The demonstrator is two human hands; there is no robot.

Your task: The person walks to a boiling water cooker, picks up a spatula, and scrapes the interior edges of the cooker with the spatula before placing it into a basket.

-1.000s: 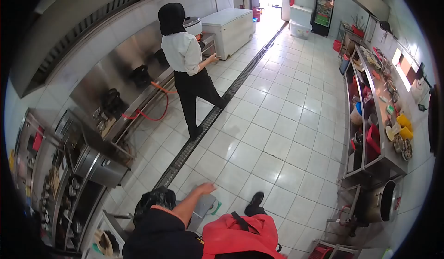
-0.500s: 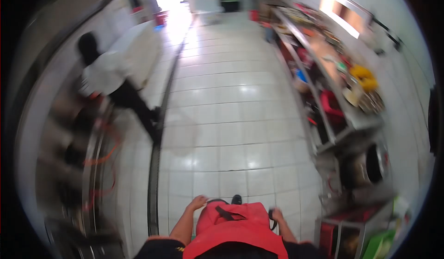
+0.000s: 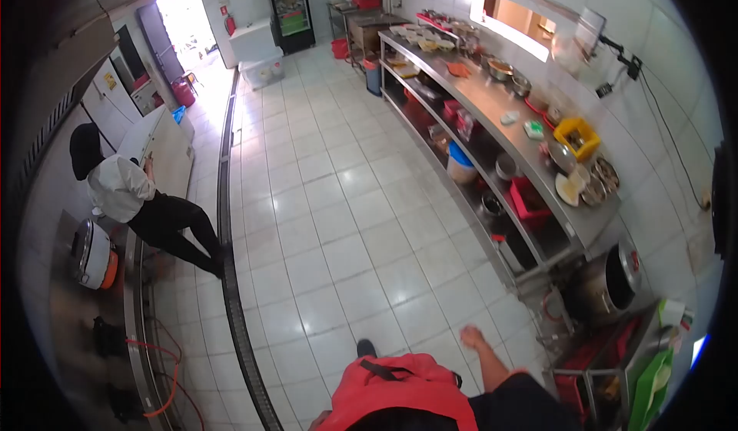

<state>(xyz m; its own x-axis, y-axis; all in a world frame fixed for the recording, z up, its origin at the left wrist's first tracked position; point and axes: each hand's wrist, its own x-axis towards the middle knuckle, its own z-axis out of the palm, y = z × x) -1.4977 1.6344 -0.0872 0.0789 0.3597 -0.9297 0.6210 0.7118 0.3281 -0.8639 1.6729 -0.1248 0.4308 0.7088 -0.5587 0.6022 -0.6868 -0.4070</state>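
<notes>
Red apron [image 3: 377,391], creased, with black strap [image 3: 383,370]. Right hand [image 3: 470,337] holds nothing, fingers loosely bent; left hand [image 3: 320,419] mostly hidden, finger state indeterminable. Pot [image 3: 590,292] at right; person [image 3: 123,191] beside drain [image 3: 241,335].

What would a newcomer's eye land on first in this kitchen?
Most likely the red apron at bottom centre, the boldest colour in view. Next might come the glaring doorway at upper left, then the yellow basket near the close end of the long steel counter on the right. A co-worker in white stands at left.
</notes>
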